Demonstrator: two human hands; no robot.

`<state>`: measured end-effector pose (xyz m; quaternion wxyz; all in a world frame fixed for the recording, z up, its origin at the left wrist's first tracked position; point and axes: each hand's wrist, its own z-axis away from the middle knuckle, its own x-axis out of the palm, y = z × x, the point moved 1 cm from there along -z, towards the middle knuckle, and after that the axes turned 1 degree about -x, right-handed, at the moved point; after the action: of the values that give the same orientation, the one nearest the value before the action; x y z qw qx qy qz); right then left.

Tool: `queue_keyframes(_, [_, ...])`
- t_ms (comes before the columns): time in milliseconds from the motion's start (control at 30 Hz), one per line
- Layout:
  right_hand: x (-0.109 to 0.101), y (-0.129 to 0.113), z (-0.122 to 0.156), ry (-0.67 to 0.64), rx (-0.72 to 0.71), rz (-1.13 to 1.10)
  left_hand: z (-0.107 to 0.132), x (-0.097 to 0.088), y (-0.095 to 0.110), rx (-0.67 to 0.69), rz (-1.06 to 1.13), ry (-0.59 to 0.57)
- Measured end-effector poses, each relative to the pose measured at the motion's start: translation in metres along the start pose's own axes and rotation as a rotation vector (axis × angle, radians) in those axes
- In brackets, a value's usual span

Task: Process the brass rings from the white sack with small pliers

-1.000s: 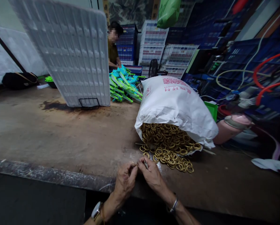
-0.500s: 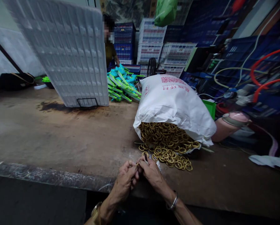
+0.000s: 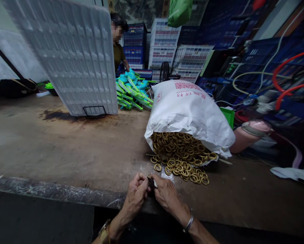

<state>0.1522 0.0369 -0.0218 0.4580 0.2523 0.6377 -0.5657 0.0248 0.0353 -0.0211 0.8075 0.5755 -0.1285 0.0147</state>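
Observation:
At the table's front edge, my left hand [image 3: 135, 191] and my right hand [image 3: 168, 193] meet with fingers closed. A sliver of a gold-coloured ring shows at the left fingertips. Between the hands, held by the right thumb and fingers, is a small dark piece [image 3: 150, 183] with a pale part beside it; its kind is unclear. Just beyond my fingers, loose gold-coloured rings [image 3: 184, 169] lie on the wooden table [image 3: 91, 145]. More of them fill the mouth of a white woven sack [image 3: 182, 112] lying on its side.
A ribbed translucent panel [image 3: 83, 61] leans in a black wire stand [image 3: 94, 112] at left. Behind it are green and blue plastic pieces [image 3: 131, 89] and a person [image 3: 119, 56]. A pink bottle [image 3: 251, 135] lies right of the sack; stacked crates [image 3: 164, 39] stand behind.
The dark piece has turned down between my hands, where the ring showed more plainly before. My right fingers have shifted slightly. The person behind has leaned into fuller view.

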Motion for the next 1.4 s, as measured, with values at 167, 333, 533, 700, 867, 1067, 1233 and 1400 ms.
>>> queue_keyframes(167, [-0.001, 0.001, -0.001, -0.035, 0.054, 0.030, -0.002, -0.003, -0.005, 0.026, -0.055, 0.020])
queue_keyframes(333, [0.001, 0.001, -0.001, -0.060, 0.038, 0.090, -0.003, -0.006, -0.011, 0.022, -0.047, 0.017])
queue_keyframes(533, [0.004, 0.008, -0.007, -0.010, 0.108, 0.177, 0.008, -0.006, 0.000, -0.066, 0.003, -0.003])
queue_keyframes(700, [0.001, 0.015, -0.018, 0.106, 0.125, -0.095, 0.014, -0.005, 0.007, -0.071, 0.184, -0.142])
queue_keyframes(867, [0.005, 0.001, -0.017, -0.050, 0.224, -0.766, 0.009, -0.004, 0.005, -0.013, 0.366, -0.179])
queue_keyframes(1067, [0.012, -0.008, -0.014, -0.081, 0.212, -1.033, 0.006, -0.006, -0.001, -0.075, 0.347, -0.095])
queue_keyframes(1233, [0.005, -0.006, -0.014, 0.111, 0.183, -0.836, 0.006, -0.011, -0.003, -0.132, 0.345, 0.008])
queue_keyframes(1400, [0.002, -0.005, -0.012, 0.141, 0.098, -0.664, 0.007, -0.009, -0.003, -0.122, 0.293, 0.004])
